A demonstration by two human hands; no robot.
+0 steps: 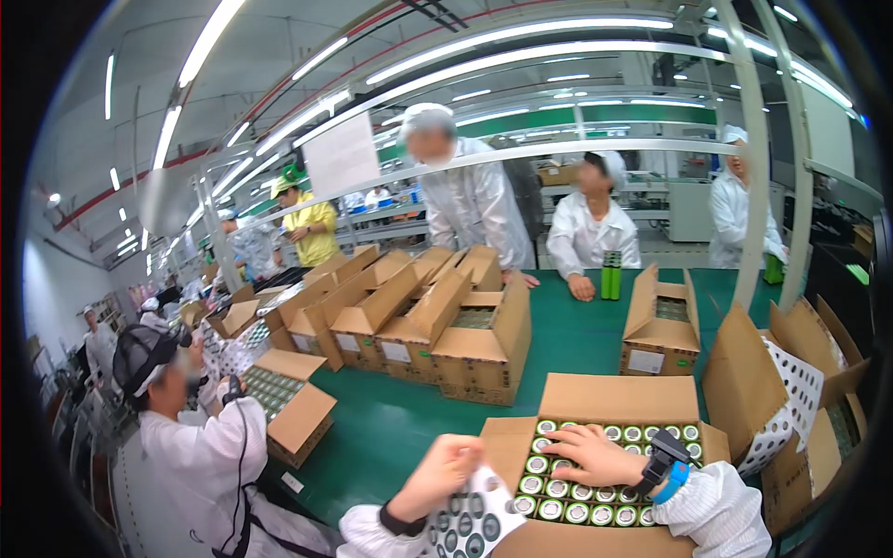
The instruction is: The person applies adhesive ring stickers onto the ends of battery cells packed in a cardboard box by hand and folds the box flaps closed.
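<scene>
An open cardboard box (619, 398) stands at the table's near edge, filled with rows of green cylindrical cells (577, 512) with pale round tops. My right hand (595, 456) lies over the cells with its fingers spread, palm down, holding nothing. Left of the box, my left hand (441, 476) is closed, its fingers pinched on a white sheet (470, 525) with round holes. That sheet hangs down beside the box's left flap. Dark bands circle both wrists, with a blue one on the right.
Several open cartons (474, 358) line the green table (391, 418). Another carton (662, 358) stands beyond my box. More cartons (744, 372) and a perforated sheet (786, 405) are at right. A co-worker (186, 446) handles a box at left; others stand or sit across the table.
</scene>
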